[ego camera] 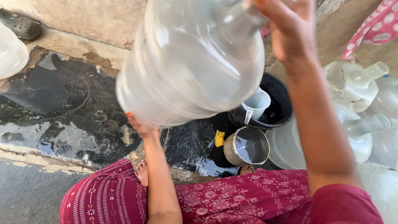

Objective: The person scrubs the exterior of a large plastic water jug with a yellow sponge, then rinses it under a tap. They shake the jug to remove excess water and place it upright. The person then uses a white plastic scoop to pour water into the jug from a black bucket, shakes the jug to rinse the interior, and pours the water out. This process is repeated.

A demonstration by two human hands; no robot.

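A large clear plastic water jug (195,58) is lifted in front of me, tilted and blurred, with its neck toward the upper right. My right hand (290,29) grips it at the neck end. My left hand (141,126) props up its base from underneath. Below the jug, on wet dark ground, stand a black bucket (277,103) with a white plastic cup (257,103) in it and a round metal pot (246,146) holding some water. A yellow sponge (219,138) lies beside the pot.
Several more clear jugs (356,83) lie at the right. Another jug (10,52) and a dark shoe (20,25) are at the upper left. A wet concrete slab (62,108) with a raised edge runs along a wall. My legs in a maroon patterned skirt (232,199) fill the bottom.
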